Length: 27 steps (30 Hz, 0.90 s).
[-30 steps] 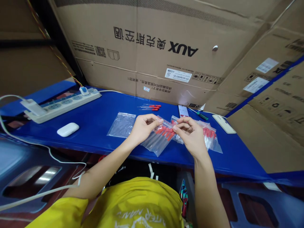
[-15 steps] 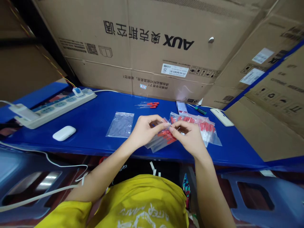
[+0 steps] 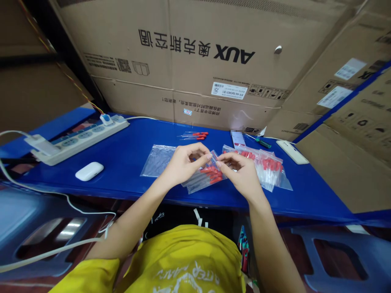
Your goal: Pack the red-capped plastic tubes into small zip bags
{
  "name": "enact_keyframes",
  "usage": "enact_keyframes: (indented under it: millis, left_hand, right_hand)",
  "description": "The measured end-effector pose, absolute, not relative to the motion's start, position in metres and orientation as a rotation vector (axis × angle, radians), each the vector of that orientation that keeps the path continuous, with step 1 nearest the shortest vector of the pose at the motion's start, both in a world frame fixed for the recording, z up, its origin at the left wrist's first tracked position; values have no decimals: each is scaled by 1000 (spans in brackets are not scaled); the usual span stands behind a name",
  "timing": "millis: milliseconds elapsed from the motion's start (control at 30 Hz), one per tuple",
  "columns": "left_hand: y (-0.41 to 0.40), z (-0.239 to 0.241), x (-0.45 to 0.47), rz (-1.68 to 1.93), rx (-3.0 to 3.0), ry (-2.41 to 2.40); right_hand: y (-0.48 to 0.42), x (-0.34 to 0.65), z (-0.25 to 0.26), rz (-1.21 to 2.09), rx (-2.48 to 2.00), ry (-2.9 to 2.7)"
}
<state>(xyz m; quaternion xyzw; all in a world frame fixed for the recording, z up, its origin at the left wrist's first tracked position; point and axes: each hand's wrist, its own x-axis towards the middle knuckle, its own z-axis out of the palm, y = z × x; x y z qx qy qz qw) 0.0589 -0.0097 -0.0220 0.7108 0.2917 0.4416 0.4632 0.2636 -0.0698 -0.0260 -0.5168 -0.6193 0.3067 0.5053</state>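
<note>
A clear zip bag (image 3: 198, 183) with several thin red-handled tools inside hangs low over the blue table, slanting down to the left. My left hand (image 3: 187, 162) pinches the bag's top edge between thumb and fingertips. Close beside it, my right hand (image 3: 241, 173) grips the same edge at its right end, fingers curled. To the left, partly behind my left hand, lies a flat clear zip bag (image 3: 154, 160) with no tools showing in it. Several loose red-handled tools (image 3: 200, 135) rest farther back. Filled bags of the same tools (image 3: 271, 167) overlap at the right.
A white power strip (image 3: 85, 138) and a white earbud case (image 3: 89, 171) are on the left of the blue table (image 3: 122, 179). At the back right lie a green screwdriver (image 3: 262, 142) and a pale phone (image 3: 292, 152). A large cardboard box (image 3: 189, 69) walls the back.
The view has shifted slightly, so the table things sit farther right. My fingertips have moved a little apart along the bag's top edge, and more of the red handles shows.
</note>
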Motion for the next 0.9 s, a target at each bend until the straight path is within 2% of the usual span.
enact_keyframes:
  millis: [567, 900]
  left_hand:
    - [-15, -15, 58, 1095, 1945, 734]
    - [-14, -12, 56, 1080, 2000, 751]
  right_hand:
    - [-69, 250, -26, 657, -1176, -1519]
    - [-67, 253, -28, 797, -1170, -1472]
